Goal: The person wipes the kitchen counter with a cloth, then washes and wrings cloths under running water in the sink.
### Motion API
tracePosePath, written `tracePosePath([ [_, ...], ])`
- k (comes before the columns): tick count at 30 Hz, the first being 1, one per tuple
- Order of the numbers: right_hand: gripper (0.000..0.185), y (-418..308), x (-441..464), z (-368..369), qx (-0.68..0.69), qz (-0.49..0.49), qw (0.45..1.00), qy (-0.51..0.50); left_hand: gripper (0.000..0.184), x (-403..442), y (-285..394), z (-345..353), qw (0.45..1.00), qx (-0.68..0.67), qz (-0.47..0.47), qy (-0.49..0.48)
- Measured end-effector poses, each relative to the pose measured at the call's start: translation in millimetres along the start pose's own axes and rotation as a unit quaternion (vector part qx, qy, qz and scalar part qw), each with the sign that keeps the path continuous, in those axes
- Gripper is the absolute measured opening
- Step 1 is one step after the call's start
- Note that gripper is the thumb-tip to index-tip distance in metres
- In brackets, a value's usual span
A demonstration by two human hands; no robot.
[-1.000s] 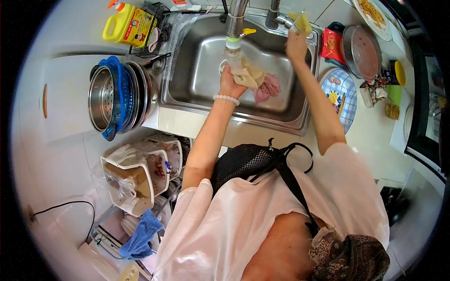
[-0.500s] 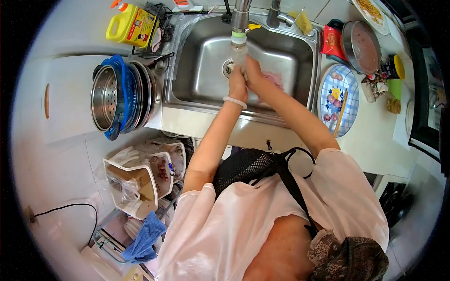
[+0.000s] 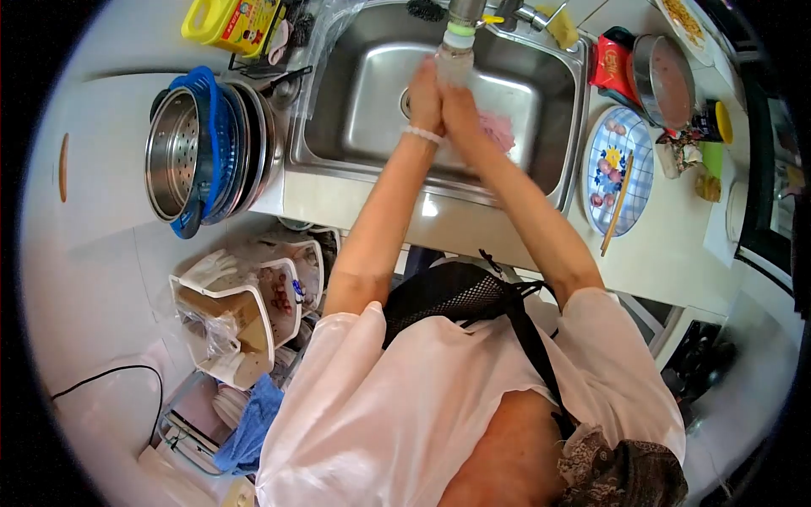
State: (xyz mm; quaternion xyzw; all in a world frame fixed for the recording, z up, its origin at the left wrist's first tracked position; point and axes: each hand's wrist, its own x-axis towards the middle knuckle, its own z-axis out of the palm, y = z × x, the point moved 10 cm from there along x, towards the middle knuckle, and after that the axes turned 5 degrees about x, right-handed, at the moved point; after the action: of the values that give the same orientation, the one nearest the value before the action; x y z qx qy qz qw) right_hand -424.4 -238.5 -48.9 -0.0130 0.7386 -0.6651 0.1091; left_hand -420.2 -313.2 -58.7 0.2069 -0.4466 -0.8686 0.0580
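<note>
My left hand (image 3: 425, 100), with a white bead bracelet at the wrist, and my right hand (image 3: 459, 108) are pressed together over the metal sink (image 3: 363, 93). They are right under the faucet's clear spout (image 3: 454, 63). The fingers are blurred and partly turned away, and whatever lies between them is hidden. A pink cloth (image 3: 497, 131) rests in the sink beside my right hand. The cream cloth is not visible now. Behind the sink, a yellow sponge (image 3: 562, 30) sits beside the faucet handle.
Stacked steamers and basins (image 3: 173, 156) stand left of the sink. At the right are a blue checked plate (image 3: 638, 182) with chopsticks, a metal bowl (image 3: 663, 80) and a red packet (image 3: 614, 68). Bins (image 3: 224, 296) hang below left.
My right hand came down from the faucet handle and joined my left hand under the spout. The cream cloth went out of sight. The view has shifted slightly.
</note>
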Motion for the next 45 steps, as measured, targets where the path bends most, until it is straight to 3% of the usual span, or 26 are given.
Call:
tracePosePath([
  [1, 0.031, -3.5, 9.6, -3.6, -0.103, -0.030, 0.994, 0.001, 0.021, -6.0, -13.7, 5.9, 0.997, 0.049, -0.043, -0.037],
  [2, 0.030, 9.2, 20.1, -9.5, 0.039, 0.020, 0.999, -0.012, 0.021, -14.3, -30.1, 11.5, 0.989, 0.098, -0.088, -0.072],
  [3, 0.030, 19.1, 25.6, -11.5, 0.180, 0.074, 0.981, -0.021, 0.022, -11.1, -33.4, 9.0, 0.997, 0.049, 0.018, -0.049],
  [5, 0.030, 46.4, 29.2, -1.8, 0.310, 0.136, 0.941, -0.024, 0.022, 10.8, -48.6, -6.1, 0.996, 0.071, 0.016, -0.044],
  [6, 0.029, 51.6, 27.9, -8.1, 0.240, 0.056, 0.969, 0.026, 0.023, -2.2, -40.8, -3.3, 0.998, 0.038, -0.028, -0.028],
  [10, 0.032, -0.1, -28.1, 11.2, 0.258, -0.063, 0.963, 0.049, 0.030, 2.8, -41.0, -25.5, 0.991, -0.013, -0.128, -0.041],
  [12, 0.039, 7.3, -0.6, 10.6, 0.182, -0.020, 0.983, -0.020, 0.033, 26.9, -60.6, -30.9, 0.987, -0.092, -0.080, -0.108],
  [13, 0.047, 20.8, 21.0, 15.6, 0.107, 0.015, 0.990, -0.087, 0.027, -4.9, -30.2, -15.4, 0.993, -0.038, -0.111, -0.003],
  [14, 0.047, 39.9, 43.1, 11.2, 0.109, 0.014, 0.990, -0.089, 0.027, -11.2, -30.8, -8.2, 0.993, -0.037, -0.110, -0.002],
  [16, 0.034, 73.9, 60.4, 1.4, 0.312, 0.059, 0.948, -0.037, 0.025, -19.7, -14.5, 17.2, 0.994, -0.056, -0.005, -0.091],
  [18, 0.029, 49.5, 29.6, 3.7, 0.331, 0.097, 0.939, 0.002, 0.024, -14.1, -10.3, 16.4, 0.996, -0.032, -0.003, -0.081],
  [19, 0.025, 33.2, 4.9, 8.0, 0.350, 0.134, 0.926, 0.041, 0.023, -8.2, -20.6, 11.9, 0.992, -0.046, -0.083, -0.081],
  [20, 0.025, 24.6, -10.6, 17.3, 0.346, 0.133, 0.928, 0.042, 0.022, -0.3, -33.2, 4.0, 0.982, -0.059, -0.161, -0.081],
  [21, 0.025, 8.1, -22.0, 22.2, 0.337, 0.070, 0.938, 0.048, 0.026, 34.7, -52.4, -23.3, 0.985, -0.018, -0.053, -0.165],
  [22, 0.026, -1.8, -27.9, 21.8, 0.328, 0.007, 0.943, 0.055, 0.026, 27.3, -45.6, -19.0, 0.984, -0.018, -0.055, -0.166],
  [24, 0.027, 15.0, -16.7, 17.7, 0.290, 0.055, 0.954, 0.052, 0.033, 11.6, -44.0, -36.7, 0.990, 0.042, -0.130, -0.037],
  [26, 0.028, 32.3, -2.9, -4.0, 0.254, 0.098, 0.961, 0.050, 0.037, -8.8, -46.6, -4.0, 0.988, -0.050, -0.101, -0.101],
  [27, 0.026, 23.6, 4.6, -4.0, 0.318, 0.066, 0.943, -0.068, 0.029, -18.3, -43.6, 3.7, 0.992, -0.015, -0.077, -0.102],
  [30, 0.026, 21.9, 8.2, 2.5, 0.382, 0.033, 0.908, -0.170, 0.025, -28.3, -41.9, 9.1, 0.989, -0.026, -0.100, -0.107],
  [32, 0.032, 66.1, -5.2, -9.6, 0.210, 0.182, 0.958, 0.072, 0.028, -22.4, -45.3, 6.0, 0.980, -0.078, -0.144, -0.112],
  [34, 0.031, 33.3, -27.3, 6.5, 0.200, 0.026, 0.978, 0.048, 0.028, -10.9, -49.1, -16.3, 0.980, -0.053, -0.175, -0.084],
  [36, 0.029, 12.8, -37.8, 2.2, 0.232, 0.004, 0.966, 0.112, 0.029, -10.9, -54.2, -23.7, 0.980, -0.034, -0.193, -0.047],
  [39, 0.027, 46.2, -12.7, -2.4, 0.254, 0.139, 0.954, 0.080, 0.025, -25.5, -48.5, -3.0, 0.981, -0.039, -0.169, -0.083],
  [42, 0.023, 64.1, 17.3, -16.8, 0.282, 0.081, 0.953, 0.068, 0.025, -37.5, -27.8, 17.2, 0.992, -0.019, -0.065, -0.106],
  [44, 0.019, 68.6, 8.9, -5.9, 0.293, 0.057, 0.951, 0.080, 0.025, -32.3, -23.4, 13.1, 0.986, -0.061, -0.126, -0.089],
  [45, 0.019, 65.6, -6.8, -1.2, 0.189, -0.006, 0.975, 0.113, 0.025, -23.3, -25.1, 2.8, 0.985, -0.018, -0.150, -0.083],
])
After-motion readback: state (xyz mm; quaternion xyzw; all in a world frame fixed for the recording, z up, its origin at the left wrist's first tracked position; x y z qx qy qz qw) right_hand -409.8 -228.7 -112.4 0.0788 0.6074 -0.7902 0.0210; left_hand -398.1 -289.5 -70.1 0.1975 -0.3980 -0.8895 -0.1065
